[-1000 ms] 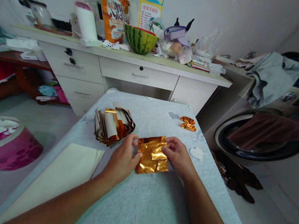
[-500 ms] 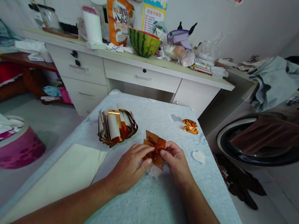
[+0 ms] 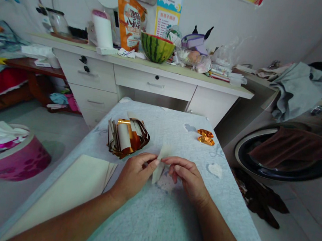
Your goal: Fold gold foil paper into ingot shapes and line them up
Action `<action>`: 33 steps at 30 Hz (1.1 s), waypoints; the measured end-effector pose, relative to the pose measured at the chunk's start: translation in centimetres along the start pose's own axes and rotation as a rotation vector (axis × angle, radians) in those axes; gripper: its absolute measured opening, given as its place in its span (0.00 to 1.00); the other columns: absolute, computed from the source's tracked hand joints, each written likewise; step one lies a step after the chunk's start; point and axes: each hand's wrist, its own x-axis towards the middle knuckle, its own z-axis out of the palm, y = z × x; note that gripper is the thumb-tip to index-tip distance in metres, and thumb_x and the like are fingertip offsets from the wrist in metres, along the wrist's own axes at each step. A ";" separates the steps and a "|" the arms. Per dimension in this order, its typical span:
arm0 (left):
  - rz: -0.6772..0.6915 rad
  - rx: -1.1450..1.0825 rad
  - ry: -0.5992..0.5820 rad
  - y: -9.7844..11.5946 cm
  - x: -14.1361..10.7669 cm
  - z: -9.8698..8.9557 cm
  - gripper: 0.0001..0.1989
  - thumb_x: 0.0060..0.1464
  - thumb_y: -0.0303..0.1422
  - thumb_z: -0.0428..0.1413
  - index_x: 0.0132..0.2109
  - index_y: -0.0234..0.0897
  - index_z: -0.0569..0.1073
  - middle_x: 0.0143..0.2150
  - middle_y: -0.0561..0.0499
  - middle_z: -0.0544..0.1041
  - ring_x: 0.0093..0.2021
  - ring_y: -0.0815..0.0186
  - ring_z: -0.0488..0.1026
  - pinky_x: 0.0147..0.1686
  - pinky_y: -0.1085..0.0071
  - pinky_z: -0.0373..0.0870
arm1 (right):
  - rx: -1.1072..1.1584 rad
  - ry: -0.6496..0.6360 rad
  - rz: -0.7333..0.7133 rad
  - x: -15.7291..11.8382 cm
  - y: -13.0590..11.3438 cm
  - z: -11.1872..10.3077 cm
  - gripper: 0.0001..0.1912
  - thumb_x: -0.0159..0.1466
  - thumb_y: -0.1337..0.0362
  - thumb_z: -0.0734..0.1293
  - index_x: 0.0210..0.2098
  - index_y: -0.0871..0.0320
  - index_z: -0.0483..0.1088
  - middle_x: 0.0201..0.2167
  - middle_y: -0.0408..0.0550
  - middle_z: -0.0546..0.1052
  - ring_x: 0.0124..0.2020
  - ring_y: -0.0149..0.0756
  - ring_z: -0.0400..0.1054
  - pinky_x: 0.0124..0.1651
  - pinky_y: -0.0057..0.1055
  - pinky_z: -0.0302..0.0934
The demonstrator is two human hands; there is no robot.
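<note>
My left hand (image 3: 135,173) pinches a small pale foil wrapper (image 3: 159,168) between thumb and fingers, above the middle of the table. It stands on edge, its whitish side towards me. From the right, the outstretched index finger of my right hand (image 3: 189,176) reaches the wrapper's edge; thumb and other fingers are apart and loosely bent. Beyond my left hand lies a bundle of gold-brown and white wrappers (image 3: 125,137). Two shiny gold twisted candy-like pieces (image 3: 205,137) lie at the far right of the table.
A folded cream sheet (image 3: 80,181) lies along the left of the cloth-covered table (image 3: 163,232). Behind is a white desk (image 3: 155,76) with a cut watermelon (image 3: 156,49) and an orange bag (image 3: 129,22). A pink bin (image 3: 21,154) stands left, a washing machine (image 3: 252,149) right.
The wrapper has turned from its orange-gold face to its whitish side, now narrow and upright. My right hand has loosened its pinch, its index finger stretching left. The view has shifted slightly.
</note>
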 end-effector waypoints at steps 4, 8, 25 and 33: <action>0.060 0.002 0.044 -0.1 0.1 -0.1 0.15 0.61 0.37 0.49 0.33 0.35 0.75 0.30 0.53 0.72 0.34 0.67 0.69 0.35 0.72 0.63 | -0.116 0.260 0.028 0.6 0.9 -0.6 0.09 0.58 0.59 0.66 0.29 0.59 0.72 0.20 0.41 0.67 0.20 0.26 0.54 0.22 0.25 0.49; 0.040 -0.054 0.064 -0.4 0.2 -0.1 0.15 0.61 0.38 0.49 0.35 0.34 0.76 0.31 0.52 0.70 0.35 0.67 0.69 0.36 0.73 0.63 | -0.161 0.431 -0.008 0.9 1.3 -1.0 0.14 0.52 0.61 0.69 0.38 0.56 0.67 0.34 0.43 0.71 0.23 0.26 0.57 0.24 0.25 0.52; -0.265 -0.692 0.052 -1.2 0.5 0.9 0.14 0.53 0.38 0.56 0.45 0.36 0.70 0.35 0.52 0.77 0.33 0.68 0.73 0.35 0.73 0.68 | -0.006 0.298 0.030 0.7 -0.2 -1.2 0.23 0.53 0.60 0.72 0.44 0.53 0.60 0.19 0.32 0.63 0.21 0.26 0.56 0.26 0.25 0.49; -0.071 -0.127 0.051 -1.2 -0.1 0.6 0.10 0.56 0.32 0.51 0.45 0.41 0.66 0.28 0.57 0.72 0.28 0.69 0.69 0.29 0.75 0.62 | -0.496 0.339 0.007 0.9 0.5 -1.8 0.20 0.55 0.61 0.67 0.44 0.53 0.58 0.20 0.33 0.62 0.21 0.28 0.57 0.25 0.25 0.49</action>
